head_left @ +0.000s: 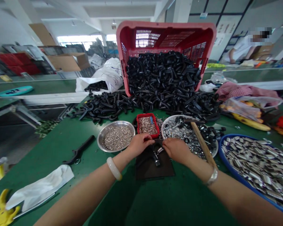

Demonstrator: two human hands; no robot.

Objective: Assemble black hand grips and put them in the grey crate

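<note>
My left hand point(139, 145) is closed in a pinch, its fingertips at the upper edge of a black plastic handle part point(155, 155). From the other side my right hand point(175, 148) is closed too, fingertips beside the same part. What sits between the fingers of either hand is too small or hidden to name. A small silver spring-like piece point(159, 150) shows on the part between the hands. Beneath lies a dark mat point(155, 173). Just beyond my hands stands a red tray point(158, 130) of small metal pins, with a metal bowl point(99, 142) of small fittings on its left.
At the right are a white basin point(163, 125) of hardware with a hammer point(202, 142) across it, and a blue-rimmed basin point(223, 153) of metal pieces. A tipped red crate point(120, 47) spills black parts behind. A loose black handle point(81, 149) lies left. Another person works far right.
</note>
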